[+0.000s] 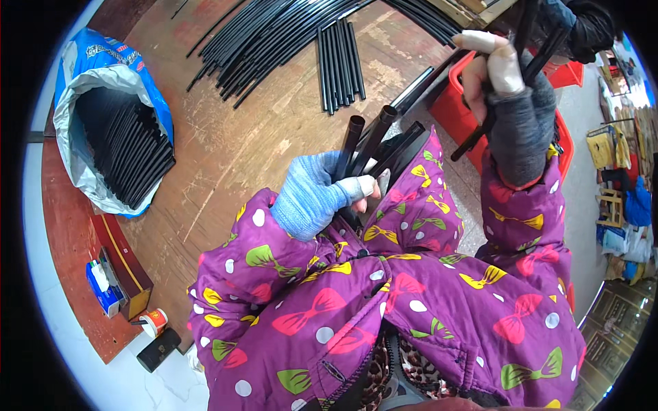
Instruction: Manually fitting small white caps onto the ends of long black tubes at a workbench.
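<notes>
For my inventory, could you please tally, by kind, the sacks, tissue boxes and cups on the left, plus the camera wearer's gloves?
Blue sack: 1
Tissue box: 1
Cup: 1
Light blue left glove: 1
Dark grey right glove: 1
Total: 5

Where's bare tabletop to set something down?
Free: the brown tabletop between the open bag, the loose black tubes and the left hand. Crowded: the far side, under tubes; and rightward, where right hand and red bin overlap in view.

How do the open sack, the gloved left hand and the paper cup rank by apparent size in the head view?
1. Open sack
2. Gloved left hand
3. Paper cup
As pictured only; true sizes may differ.
</notes>
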A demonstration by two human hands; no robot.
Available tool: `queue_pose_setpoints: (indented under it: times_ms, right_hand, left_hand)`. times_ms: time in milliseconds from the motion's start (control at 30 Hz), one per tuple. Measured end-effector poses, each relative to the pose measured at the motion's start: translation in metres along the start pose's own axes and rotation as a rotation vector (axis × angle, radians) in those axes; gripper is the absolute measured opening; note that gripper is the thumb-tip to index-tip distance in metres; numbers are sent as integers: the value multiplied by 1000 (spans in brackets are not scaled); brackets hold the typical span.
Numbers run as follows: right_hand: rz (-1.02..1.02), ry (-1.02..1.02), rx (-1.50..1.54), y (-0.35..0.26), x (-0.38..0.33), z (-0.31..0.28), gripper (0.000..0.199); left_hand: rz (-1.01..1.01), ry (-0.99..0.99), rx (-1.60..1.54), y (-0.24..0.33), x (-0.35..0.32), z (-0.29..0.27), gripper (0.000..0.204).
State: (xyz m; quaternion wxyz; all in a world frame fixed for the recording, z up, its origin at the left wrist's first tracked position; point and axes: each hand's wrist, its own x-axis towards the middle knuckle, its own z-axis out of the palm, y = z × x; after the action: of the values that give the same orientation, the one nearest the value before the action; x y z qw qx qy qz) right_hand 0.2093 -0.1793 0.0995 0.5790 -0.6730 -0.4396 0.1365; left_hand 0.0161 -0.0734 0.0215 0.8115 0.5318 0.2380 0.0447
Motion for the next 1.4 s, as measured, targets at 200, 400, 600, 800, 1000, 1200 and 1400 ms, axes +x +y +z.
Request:
queue_pose_setpoints:
  times_ms: [200,400,600,800,1000,1200,1400]
  right_hand:
    - [-15,-183,418,10,6,-44,45]
    - [-55,-11,538,19,-7,-46,30]
    - [-42,-106,541,23,-13,-50,26]
    - [21,-95,526,12,-17,-48,27]
    - [-1,-70,497,1,-21,-41,28]
    - [-70,-104,499,15,-21,-45,26]
    - [47,-195,287,7,-9,-53,25]
  left_hand:
    - [-42,26,91,-13,4,10,19]
    - [-32,30,149,-14,8,20,18]
    - [-43,23,169,-12,7,21,20]
    - [-45,36,121,-11,5,19,24]
    - [-41,51,138,-12,3,18,26]
    - [-20,75,149,-15,6,18,21]
    - [82,157,288,-20,4,29,9]
